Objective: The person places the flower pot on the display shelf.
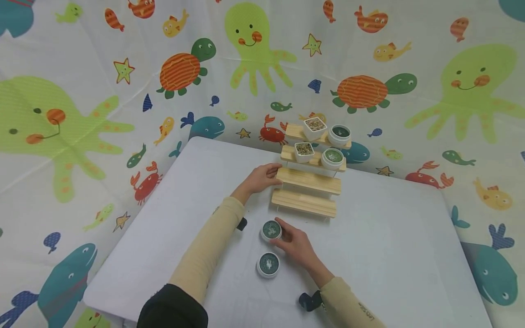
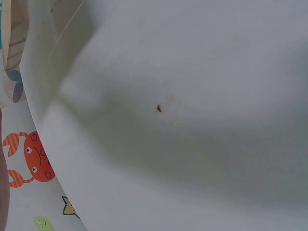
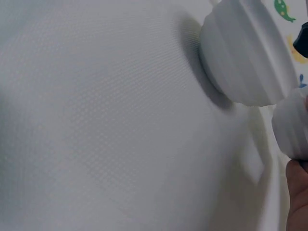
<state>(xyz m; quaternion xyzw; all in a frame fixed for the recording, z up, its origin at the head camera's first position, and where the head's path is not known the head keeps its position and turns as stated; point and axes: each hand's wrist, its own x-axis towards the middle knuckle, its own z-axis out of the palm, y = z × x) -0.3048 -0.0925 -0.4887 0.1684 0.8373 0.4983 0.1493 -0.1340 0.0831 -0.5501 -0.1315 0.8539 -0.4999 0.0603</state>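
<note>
My left hand (image 1: 260,178) is at the left end of a tiered wooden stand (image 1: 307,181), thumb and fingers about the end of its second-lowest board. In the left wrist view only a sliver of a board (image 2: 15,36) shows. On the table in front of the stand, my right hand (image 1: 298,246) holds a small round white pot (image 1: 271,231) with a dark green top between thumb and fingers; its white side (image 3: 291,126) shows in the right wrist view. A similar pot (image 1: 268,265) stands nearer me, its ridged wall (image 3: 243,53) large in the right wrist view.
The stand's upper boards bear two square white pots (image 1: 315,128) with grainy brownish tops, and two round white pots (image 1: 332,158) with green tops. A white cloth (image 1: 393,246) covers the table. Behind hangs a curtain (image 1: 287,105) printed with sea animals.
</note>
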